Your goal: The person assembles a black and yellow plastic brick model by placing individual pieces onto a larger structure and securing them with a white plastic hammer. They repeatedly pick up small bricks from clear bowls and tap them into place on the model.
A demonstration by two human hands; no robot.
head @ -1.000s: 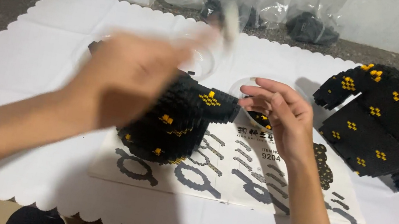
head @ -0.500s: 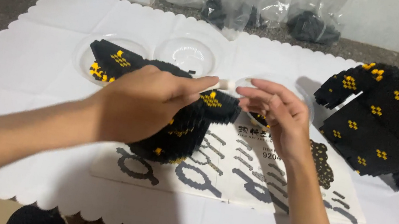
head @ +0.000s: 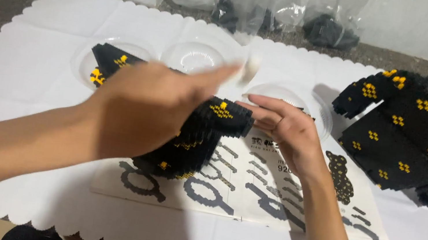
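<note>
- Your left hand (head: 148, 111) is raised over the black and yellow brick model (head: 187, 139), its fingers stretched toward a small pale piece (head: 249, 69) at the fingertips. The picture is blurred there, so I cannot tell whether you pinch the piece or only reach beside it.
- Your right hand (head: 285, 130) lies half curled just right of the model, fingertips touching or nearly touching its top corner. It grips nothing that I can see.
- The model rests on the instruction sheet (head: 248, 193), leaning across its left half, with one end reaching into the left clear dish (head: 87, 59).
- Slow the left hand; I judge that a small piece is easily dropped in a quick move above the white paper mat (head: 17, 73).
- Brace the model with your right hand from the side, not from the top, so the top layer stays free.
- Check the sheet before pressing; the model hides part of it, so you may need to shift the model aside.
- Press straight down with a fingertip; a slanted push could split the thin stacked layers.
- Keep your elbows away from the larger built section (head: 422, 139) at the right, which sits near your right forearm.
- The middle clear dish (head: 196, 57) and the right clear dish (head: 289, 95) are close by, should loose pieces need a place.
</note>
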